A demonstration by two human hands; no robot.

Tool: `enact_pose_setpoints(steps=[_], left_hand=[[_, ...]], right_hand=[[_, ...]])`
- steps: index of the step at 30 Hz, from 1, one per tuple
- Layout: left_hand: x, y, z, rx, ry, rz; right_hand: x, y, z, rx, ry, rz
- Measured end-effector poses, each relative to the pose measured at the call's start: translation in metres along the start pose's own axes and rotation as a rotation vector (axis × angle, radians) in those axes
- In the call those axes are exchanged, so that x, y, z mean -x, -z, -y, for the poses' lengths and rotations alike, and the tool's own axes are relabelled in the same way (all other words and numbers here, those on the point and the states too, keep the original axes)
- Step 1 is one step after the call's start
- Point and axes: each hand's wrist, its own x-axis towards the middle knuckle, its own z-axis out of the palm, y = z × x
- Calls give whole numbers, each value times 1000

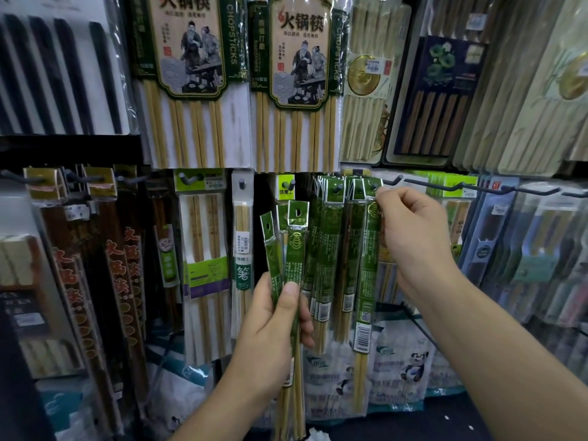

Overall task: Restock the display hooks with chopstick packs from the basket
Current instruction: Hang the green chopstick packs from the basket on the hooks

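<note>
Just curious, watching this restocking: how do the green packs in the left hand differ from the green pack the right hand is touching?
The left hand grips three packs round their middles, clear of any hook; the right hand pinches the top of one pack at a hook. The three packs fan out, tilted; the one pack hangs straight down. Both have green wrappers and pale sticks.

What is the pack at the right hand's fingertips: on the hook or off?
On the hook: its dark tip pokes through the green header of the pack, which the right hand pinches.
</note>
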Motion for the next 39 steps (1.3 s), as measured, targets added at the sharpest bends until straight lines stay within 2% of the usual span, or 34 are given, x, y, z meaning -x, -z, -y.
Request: enact_pose_setpoints(steps=[8,15,20,22,26,30,33,39], left_hand=[[2,0,-2,-26,11,33],[1,-2,-4,7,27,82],[3,-5,-6,56,4,130],[4,-6,-6,69,-2,139],[5,-7,-5,108,11,135],[2,-3,-1,17,12,51],[-2,1,0,26,31,25],[-4,1,-4,8,33,52]], right_hand=[[-9,0,-21,155,14,17],[10,2,-24,128,77,-56],[47,-10,-16,39,24,347],[52,-13,-16,-13,21,377],[48,-13,-14,-57,-16,310],[29,-7,-5,-92,-60,138],[14,-2,0,-43,-18,38],[4,-1,2,36,36,-1]])
